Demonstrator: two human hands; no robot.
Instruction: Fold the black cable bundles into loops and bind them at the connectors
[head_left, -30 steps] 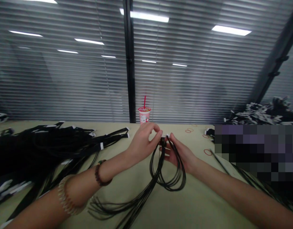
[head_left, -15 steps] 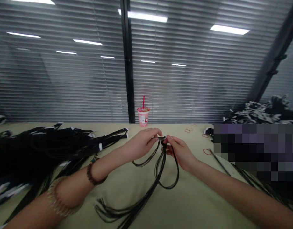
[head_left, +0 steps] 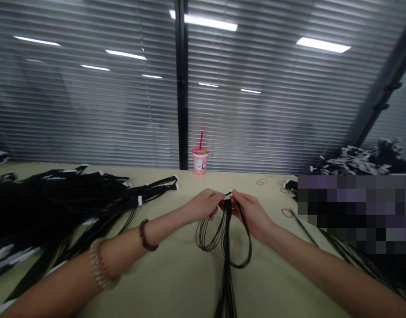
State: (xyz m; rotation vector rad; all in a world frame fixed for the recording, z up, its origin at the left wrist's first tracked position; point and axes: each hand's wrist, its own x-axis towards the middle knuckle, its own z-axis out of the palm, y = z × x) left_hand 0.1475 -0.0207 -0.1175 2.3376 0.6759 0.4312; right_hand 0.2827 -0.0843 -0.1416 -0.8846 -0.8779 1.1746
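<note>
Both my hands meet over the middle of the pale green table (head_left: 176, 287). My left hand (head_left: 201, 207) and my right hand (head_left: 251, 214) are closed on the top end of a bundle of thin black cords (head_left: 227, 238), where small white tags show between the fingertips. The cords hang from my fingers in two loops and run down in one straight strand toward me. Beaded bracelets sit on my left wrist and forearm.
A big heap of black cords with white tags (head_left: 57, 198) covers the table's left side. A pink cup with a red straw (head_left: 200, 160) stands at the far edge by the blinds. Red rubber bands (head_left: 287, 212) lie to the right, with another cord pile (head_left: 362, 161) behind.
My hands have drawn closer together on the cord ends. The loops now hang lower and the trailing cords have swung from the lower left into a straight line toward me.
</note>
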